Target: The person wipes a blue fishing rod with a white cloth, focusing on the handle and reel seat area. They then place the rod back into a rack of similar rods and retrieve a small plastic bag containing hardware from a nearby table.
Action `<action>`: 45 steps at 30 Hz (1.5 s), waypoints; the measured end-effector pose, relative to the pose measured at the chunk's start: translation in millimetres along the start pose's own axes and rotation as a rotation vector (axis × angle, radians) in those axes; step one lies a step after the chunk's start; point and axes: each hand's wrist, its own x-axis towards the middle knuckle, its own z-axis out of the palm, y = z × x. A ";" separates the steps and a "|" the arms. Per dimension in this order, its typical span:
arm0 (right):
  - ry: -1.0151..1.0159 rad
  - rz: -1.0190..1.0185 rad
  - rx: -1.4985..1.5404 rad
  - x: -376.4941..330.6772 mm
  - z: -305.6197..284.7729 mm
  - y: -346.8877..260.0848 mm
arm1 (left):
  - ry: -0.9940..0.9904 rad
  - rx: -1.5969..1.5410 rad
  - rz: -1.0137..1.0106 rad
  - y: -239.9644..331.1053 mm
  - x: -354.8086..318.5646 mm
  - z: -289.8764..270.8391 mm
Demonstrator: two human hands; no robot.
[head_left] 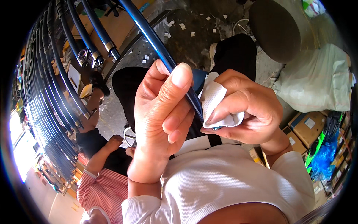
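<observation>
L hand [162,119] has its grip clamped round a long dark-blue glossy rod [156,43], thumb up along the shaft, fingers wrapped behind. R hand [248,112] pinches a folded white cloth [214,100] against the rod's lower end, grip shut on cloth w/ the rod tip just showing below the fingers. Rod runs up-left from the hands, held in front of the person's chest, over the lap. Looks like a wipe-down of the shaft. To do it well, judging from this: keep L hand firm as anchor, wrap the cloth fully round the shaft not just one side, slide along the length w/ even pressure, rotate rod betw passes, avoid bare thumb on cleaned part. Rack of similar dark rods [48,93] at left; another person in a red-striped sleeve [99,186] below it; cardboard boxes [307,128] at right.
</observation>
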 end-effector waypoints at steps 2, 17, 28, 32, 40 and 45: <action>0.026 0.016 0.102 0.9 1.4 1.6 | -0.085 -0.035 -0.007 1.3 2.0 -6.4; 0.047 -0.066 0.067 -8.2 9.2 13.7 | -0.143 -0.050 -0.072 7.0 6.2 -14.3; 0.045 -0.105 0.047 -1.1 10.5 17.4 | -0.073 0.060 -0.030 8.3 3.6 -7.9; 0.113 -0.035 0.343 -7.3 22.3 29.3 | -0.134 -0.110 -0.071 5.8 6.3 -17.2; 0.277 0.351 0.478 -36.7 34.9 48.7 | -0.358 -0.159 -0.072 1.3 14.3 -34.6; 0.423 0.520 0.460 -45.8 15.7 59.7 | -0.293 -0.006 -0.024 -1.1 14.2 -35.6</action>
